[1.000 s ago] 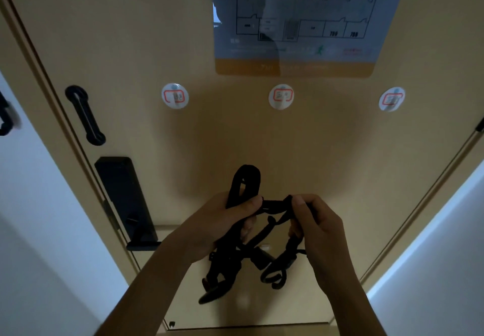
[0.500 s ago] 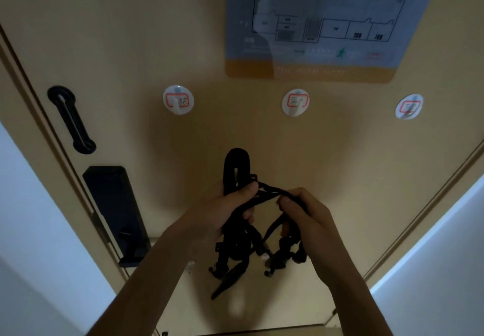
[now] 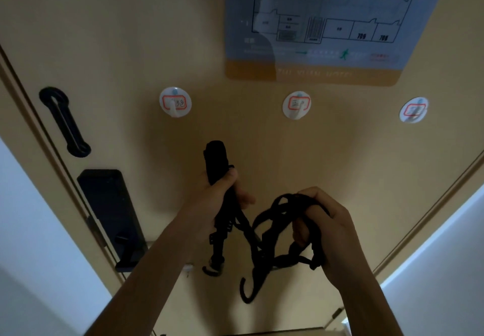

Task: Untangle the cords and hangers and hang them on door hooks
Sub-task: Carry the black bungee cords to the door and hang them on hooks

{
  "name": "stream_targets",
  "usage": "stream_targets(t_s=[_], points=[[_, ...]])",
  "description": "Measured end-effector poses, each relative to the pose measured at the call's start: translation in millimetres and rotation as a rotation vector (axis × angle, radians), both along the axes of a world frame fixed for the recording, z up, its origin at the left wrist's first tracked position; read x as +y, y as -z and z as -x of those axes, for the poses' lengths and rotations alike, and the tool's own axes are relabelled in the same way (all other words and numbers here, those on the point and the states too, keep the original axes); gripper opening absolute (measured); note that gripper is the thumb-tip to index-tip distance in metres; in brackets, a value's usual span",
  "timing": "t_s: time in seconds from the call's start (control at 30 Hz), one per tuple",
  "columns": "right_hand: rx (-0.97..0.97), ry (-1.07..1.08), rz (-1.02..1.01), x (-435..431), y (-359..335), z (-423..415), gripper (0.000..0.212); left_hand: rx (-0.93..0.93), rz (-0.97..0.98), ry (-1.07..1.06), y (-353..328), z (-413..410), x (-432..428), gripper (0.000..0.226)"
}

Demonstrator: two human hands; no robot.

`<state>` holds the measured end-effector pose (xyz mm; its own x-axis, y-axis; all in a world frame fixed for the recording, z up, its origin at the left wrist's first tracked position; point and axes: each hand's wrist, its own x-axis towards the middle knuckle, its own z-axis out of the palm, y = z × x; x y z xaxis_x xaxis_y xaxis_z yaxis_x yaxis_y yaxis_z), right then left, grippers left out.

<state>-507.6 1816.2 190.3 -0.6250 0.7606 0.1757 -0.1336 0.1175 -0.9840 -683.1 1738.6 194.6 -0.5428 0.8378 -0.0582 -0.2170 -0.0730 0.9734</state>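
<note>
Webbing strap (image 3: 215, 157) flat; cords (image 3: 288, 259) braided, looped, hook-ended.

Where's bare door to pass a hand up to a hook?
Bare door lies between the middle hook and right hook, above the right hand. Crowded: cords hang between it and the left hand, whose strap loop stands below the left hook.

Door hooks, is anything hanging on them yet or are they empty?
Empty. Left hook, middle hook and right hook are bare; left hand and right hand grip the black cords below.
</note>
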Motion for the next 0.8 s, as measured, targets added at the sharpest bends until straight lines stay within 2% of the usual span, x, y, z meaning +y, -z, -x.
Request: stream_targets(t_s=[0.1,0.23,0.3,0.37,0.47,0.53,0.67,0.73,0.8], points=[[-0.026,0.036,-0.03,6,-4,-4,0.024,0.029,0.036,-0.05,-1,0,3,0.016],[-0.108,0.062,-0.079,16,-11,-3,0.026,0.298,0.092,0.051,-7,-11,8,0.036],[-0.152,0.05,-0.118,19,-17,-1,0.028,0.316,0.079,0.162,-13,-21,10,0.035],[-0.201,0.065,-0.164,25,-24,0,0.03,0.286,0.056,0.322,-20,-29,10,0.024],[-0.274,0.106,-0.253,37,-31,0,0.035,0.391,0.071,0.485,-26,-33,13,0.005],[-0.291,0.119,-0.265,44,-34,-2,0.041,0.457,0.134,0.457,-26,-34,20,0.012],[-0.313,0.153,-0.304,57,-39,-12,0.038,0.469,0.231,0.363,-27,-27,26,0.007],[-0.302,0.173,-0.263,65,-41,-20,0.04,0.476,0.245,0.302,-28,-19,25,0.012],[-0.27,0.174,-0.193,70,-42,-25,0.044,0.409,0.195,0.209,-28,-13,24,0.02]])
